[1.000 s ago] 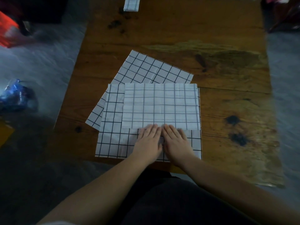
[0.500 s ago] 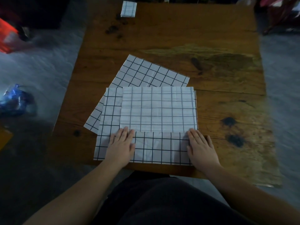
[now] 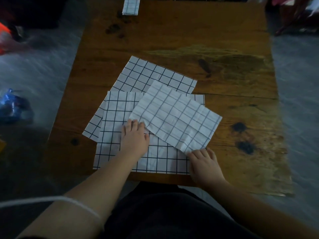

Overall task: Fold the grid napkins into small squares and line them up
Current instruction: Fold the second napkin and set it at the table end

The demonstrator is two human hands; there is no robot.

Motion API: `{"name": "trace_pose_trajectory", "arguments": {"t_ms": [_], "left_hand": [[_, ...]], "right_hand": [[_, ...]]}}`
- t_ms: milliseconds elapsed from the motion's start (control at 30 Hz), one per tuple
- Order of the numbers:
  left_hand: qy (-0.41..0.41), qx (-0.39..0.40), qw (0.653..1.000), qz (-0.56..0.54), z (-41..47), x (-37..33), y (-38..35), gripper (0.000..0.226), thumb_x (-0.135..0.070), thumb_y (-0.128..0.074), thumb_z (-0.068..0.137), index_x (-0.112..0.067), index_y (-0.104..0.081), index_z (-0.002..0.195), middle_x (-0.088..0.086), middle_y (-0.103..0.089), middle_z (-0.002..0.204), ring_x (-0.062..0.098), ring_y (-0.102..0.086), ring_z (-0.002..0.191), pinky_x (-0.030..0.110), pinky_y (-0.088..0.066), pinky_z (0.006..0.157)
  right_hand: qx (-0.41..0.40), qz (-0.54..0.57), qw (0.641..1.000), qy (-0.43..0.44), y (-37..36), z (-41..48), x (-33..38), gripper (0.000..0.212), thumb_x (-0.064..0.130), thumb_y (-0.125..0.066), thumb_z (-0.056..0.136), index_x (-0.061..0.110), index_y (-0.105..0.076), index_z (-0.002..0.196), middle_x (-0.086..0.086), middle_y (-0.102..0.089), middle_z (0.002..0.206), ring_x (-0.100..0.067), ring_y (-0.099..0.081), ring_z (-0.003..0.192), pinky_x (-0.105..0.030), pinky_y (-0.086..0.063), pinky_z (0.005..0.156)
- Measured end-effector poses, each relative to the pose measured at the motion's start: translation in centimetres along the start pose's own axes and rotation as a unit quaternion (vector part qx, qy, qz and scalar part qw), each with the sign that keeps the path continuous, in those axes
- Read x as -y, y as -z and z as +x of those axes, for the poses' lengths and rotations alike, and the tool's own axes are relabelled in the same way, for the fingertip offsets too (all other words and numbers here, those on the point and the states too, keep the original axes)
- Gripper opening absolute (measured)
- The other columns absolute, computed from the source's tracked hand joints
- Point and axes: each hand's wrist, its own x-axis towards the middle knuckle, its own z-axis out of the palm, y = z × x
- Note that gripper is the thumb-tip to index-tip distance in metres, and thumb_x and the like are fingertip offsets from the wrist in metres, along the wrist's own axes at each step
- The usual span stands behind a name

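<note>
Head view: folded napkin [image 3: 176, 116] newly askew.

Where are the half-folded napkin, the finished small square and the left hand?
half-folded napkin [image 3: 176, 116], head view, middle of its upper face.
small square [image 3: 130, 6], head view, its centre.
left hand [image 3: 134, 139], head view, back of the hand.

A worn wooden table [image 3: 172, 40] stands on grey floor [image 3: 43, 66] in dim light.
</note>
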Motion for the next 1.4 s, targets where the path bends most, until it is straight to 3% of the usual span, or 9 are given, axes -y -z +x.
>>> {"name": "trace_pose_trajectory", "arguments": {"t_ms": [267, 467, 633, 733, 800, 933, 1067, 1200, 1400], "left_hand": [[-0.035, 0.016, 0.999, 0.035, 5.2, -1.8, 1.3, 0.062, -0.047, -0.03, 0.104, -0.021, -0.019, 0.159, 0.006, -0.009, 0.169, 0.032, 0.009, 0.154, 0.052, -0.003, 0.124], [-0.09, 0.021, 0.994, 0.051, 8.5, -3.8, 1.1, 0.069, -0.048, -0.035, 0.104, -0.024, -0.005, 0.161, 0.009, -0.001, 0.17, 0.035, 0.011, 0.154, 0.052, -0.001, 0.124], [-0.106, -0.006, 0.994, 0.014, 7.8, -4.3, 1.1, 0.068, -0.041, -0.04, 0.105, -0.022, -0.008, 0.161, 0.011, 0.0, 0.169, 0.033, 0.008, 0.155, 0.052, -0.005, 0.125], [-0.151, -0.048, 0.986, -0.051, 4.1, -4.1, 0.7, 0.059, -0.031, -0.044, 0.103, -0.018, -0.025, 0.157, 0.007, -0.014, 0.168, 0.025, 0.002, 0.156, 0.048, -0.015, 0.125], [-0.204, -0.032, 0.976, -0.065, 0.3, -3.9, 0.0, 0.054, -0.029, -0.046, 0.103, -0.02, -0.032, 0.155, 0.002, -0.021, 0.166, 0.019, -0.001, 0.156, 0.042, -0.01, 0.126], [-0.274, 0.085, 0.958, -0.011, -6.7, -3.2, -2.8, 0.063, -0.041, -0.044, 0.104, -0.026, -0.017, 0.16, -0.007, -0.006, 0.168, 0.01, 0.011, 0.152, 0.032, 0.01, 0.12], [-0.283, 0.129, 0.95, 0.038, -8.7, -2.2, -5.2, 0.078, -0.052, -0.047, 0.101, -0.031, -0.002, 0.16, -0.009, 0.012, 0.166, 0.009, 0.02, 0.149, 0.04, 0.009, 0.124], [-0.3, 0.113, 0.946, 0.052, -9.0, -1.6, -5.5, 0.078, -0.054, -0.046, 0.101, -0.026, -0.005, 0.161, -0.007, 0.008, 0.167, 0.013, 0.013, 0.154, 0.038, 0.006, 0.125], [-0.34, 0.046, 0.938, 0.054, -10.7, 2.3, -7.2, 0.073, -0.043, -0.061, 0.096, -0.023, -0.026, 0.157, -0.001, -0.019, 0.168, 0.019, -0.009, 0.155, 0.039, 0.0, 0.124]], "right_hand": [[0.001, 0.054, 0.994, 0.094, -1.2, -0.5, 1.5, 0.051, 0.032, -0.033, 0.096, 0.02, -0.052, 0.142, 0.001, -0.051, 0.143, -0.02, -0.035, 0.142, -0.046, -0.018, 0.125], [0.012, 0.069, 0.99, 0.126, -1.8, 0.2, 3.8, 0.049, 0.033, -0.035, 0.097, 0.019, -0.054, 0.14, -0.001, -0.053, 0.145, -0.022, -0.043, 0.138, -0.043, -0.025, 0.123], [0.029, 0.111, 0.983, 0.146, -1.4, 0.7, 5.0, 0.051, 0.033, -0.036, 0.101, 0.023, -0.042, 0.151, 0.001, -0.039, 0.159, -0.018, -0.029, 0.149, -0.042, -0.018, 0.125], [0.009, 0.146, 0.981, 0.124, -0.5, 0.2, 3.9, 0.051, 0.031, -0.041, 0.101, 0.026, -0.04, 0.151, 0.004, -0.035, 0.161, -0.015, -0.025, 0.15, -0.039, -0.02, 0.125], [-0.015, 0.14, 0.985, 0.1, -0.2, -0.5, 2.0, 0.052, 0.032, -0.04, 0.098, 0.027, -0.041, 0.15, 0.005, -0.037, 0.16, -0.014, -0.027, 0.149, -0.038, -0.021, 0.125], [-0.028, 0.099, 0.994, 0.042, -1.5, -2.5, -2.5, 0.058, 0.033, -0.046, 0.099, 0.024, -0.035, 0.154, 0.003, -0.033, 0.162, -0.017, -0.02, 0.152, -0.044, -0.019, 0.126], [-0.018, 0.045, 0.999, 0.022, -3.1, -4.3, -3.6, 0.066, 0.045, -0.051, 0.098, 0.023, -0.03, 0.156, 0.002, -0.023, 0.166, -0.017, -0.01, 0.155, -0.041, -0.004, 0.127], [-0.023, 0.024, 0.999, 0.01, -3.9, -5.3, -2.1, 0.066, 0.047, -0.056, 0.094, 0.024, -0.036, 0.153, 0.002, -0.031, 0.164, -0.02, -0.022, 0.152, -0.049, -0.016, 0.125], [-0.017, -0.009, 1.0, 0.012, -4.8, -7.8, 0.4, 0.075, 0.05, -0.065, 0.088, 0.025, -0.035, 0.152, 0.004, -0.033, 0.161, -0.02, -0.027, 0.15, -0.056, -0.022, 0.121]]}}
